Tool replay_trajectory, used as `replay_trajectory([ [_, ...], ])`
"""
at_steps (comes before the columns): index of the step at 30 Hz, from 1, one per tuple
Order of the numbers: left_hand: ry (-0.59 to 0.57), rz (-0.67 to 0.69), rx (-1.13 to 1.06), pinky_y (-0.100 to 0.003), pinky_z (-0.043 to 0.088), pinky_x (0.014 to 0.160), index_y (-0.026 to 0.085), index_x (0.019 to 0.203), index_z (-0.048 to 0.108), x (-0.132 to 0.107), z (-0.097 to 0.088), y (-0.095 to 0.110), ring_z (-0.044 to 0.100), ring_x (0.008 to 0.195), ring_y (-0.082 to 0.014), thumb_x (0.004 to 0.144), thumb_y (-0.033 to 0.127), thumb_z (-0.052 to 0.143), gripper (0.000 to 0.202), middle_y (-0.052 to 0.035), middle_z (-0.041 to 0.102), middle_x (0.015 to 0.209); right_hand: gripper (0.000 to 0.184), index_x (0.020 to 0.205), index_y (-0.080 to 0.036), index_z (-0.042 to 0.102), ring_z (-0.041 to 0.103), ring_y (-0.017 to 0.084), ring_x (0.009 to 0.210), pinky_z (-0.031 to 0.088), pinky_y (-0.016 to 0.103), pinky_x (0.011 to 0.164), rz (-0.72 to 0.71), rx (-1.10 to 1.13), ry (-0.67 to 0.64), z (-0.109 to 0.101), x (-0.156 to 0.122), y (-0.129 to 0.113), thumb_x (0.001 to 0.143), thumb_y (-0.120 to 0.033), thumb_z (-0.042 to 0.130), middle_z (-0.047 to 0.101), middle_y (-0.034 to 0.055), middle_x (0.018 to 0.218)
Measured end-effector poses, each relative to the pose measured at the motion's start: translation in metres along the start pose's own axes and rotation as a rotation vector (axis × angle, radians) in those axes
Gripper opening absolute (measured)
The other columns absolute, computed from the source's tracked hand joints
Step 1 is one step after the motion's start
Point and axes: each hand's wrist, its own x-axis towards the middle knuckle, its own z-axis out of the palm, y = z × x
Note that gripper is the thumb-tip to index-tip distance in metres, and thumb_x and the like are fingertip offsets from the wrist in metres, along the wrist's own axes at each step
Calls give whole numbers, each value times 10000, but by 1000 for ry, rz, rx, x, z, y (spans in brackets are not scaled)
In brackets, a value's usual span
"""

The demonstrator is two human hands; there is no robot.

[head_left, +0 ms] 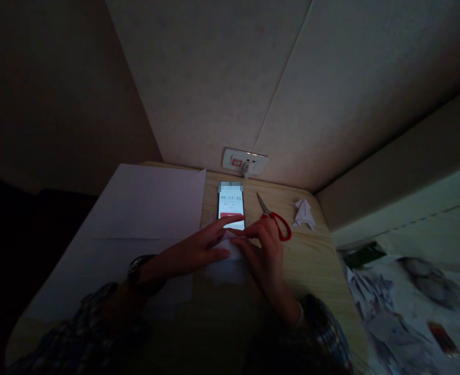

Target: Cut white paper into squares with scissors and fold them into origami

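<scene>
A small piece of folded white paper (233, 252) lies between my hands, low over the table. My left hand (202, 245) holds its left side, with the thumb in front and the fingers stretched along the far side. On the right, my right hand (267, 245) pinches the paper's upper right edge between thumb and fingers. Just beyond them a lit phone (231, 203) shows a timer, its lower end partly covered by my left fingers. Red-handled scissors (283, 225) lie by my right hand, blades pointing away. The folds themselves are too dark to make out.
Large white sheets (155, 203) cover the table's left side. A folded paper figure (303, 213) sits at the far right of the wooden table (311, 260). A wall socket (243, 161) with a plug is behind. Right of the table lie many crumpled papers (390, 323).
</scene>
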Motion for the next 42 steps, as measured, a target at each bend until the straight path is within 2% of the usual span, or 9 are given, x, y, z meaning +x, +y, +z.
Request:
replay_trajectory([
  [7,139,57,-186,-338,463,938,227,1362,398,6,-7,0,582,1169,-240,782,186,672,643,-123,559,1367,47,868,-241,561,551,210,855,457,353,718,84,172,1,1,4,0,872,-274,593,576,30,892],
  [11,257,-12,-192,-305,490,868,224,1290,504,3,-7,6,620,1084,-229,834,273,650,482,-103,637,1274,80,788,-233,567,564,196,839,460,344,734,150,250,60,2,4,2,858,-223,606,588,22,863],
  [14,319,-77,-305,-269,516,751,237,1226,574,2,-2,8,667,937,-203,857,331,618,384,-72,689,1172,99,773,-234,560,564,195,827,465,341,719,187,281,100,1,2,4,853,-235,619,583,20,848],
  [16,344,-95,-378,-255,518,752,241,1191,606,3,1,8,667,924,-186,870,338,600,335,-53,708,1115,102,776,-237,555,561,193,819,467,339,713,197,290,122,1,0,4,860,-240,613,581,17,840],
  [22,256,-83,-518,-303,515,851,177,1025,702,7,-3,4,658,976,-206,888,427,563,317,-83,715,1095,92,808,-252,566,559,190,835,456,361,775,108,272,237,0,-2,5,867,-196,609,579,5,839],
  [27,132,-180,-424,-351,506,871,189,1113,693,4,-8,6,682,948,-234,868,415,598,346,-86,743,1029,107,819,-258,556,561,197,831,453,366,772,93,243,295,-3,-2,5,868,-173,598,575,2,824],
  [33,186,-233,-301,-314,521,811,196,1012,731,2,-5,11,675,903,-204,792,282,675,244,-52,744,1005,89,837,-266,590,589,206,884,456,401,825,17,206,243,-7,0,3,874,-185,592,637,10,895],
  [36,236,-233,-244,-316,520,801,165,916,746,4,-7,11,663,855,-195,757,288,698,207,-56,742,977,86,840,-268,602,592,203,899,444,407,839,-45,190,234,-9,1,3,873,-189,596,664,-7,918],
  [42,228,-244,-184,-289,492,806,163,923,745,4,-12,12,644,808,-168,740,313,720,237,-26,747,888,73,869,-264,638,601,206,876,436,424,853,-77,277,193,-11,2,5,884,-210,592,686,3,897],
])
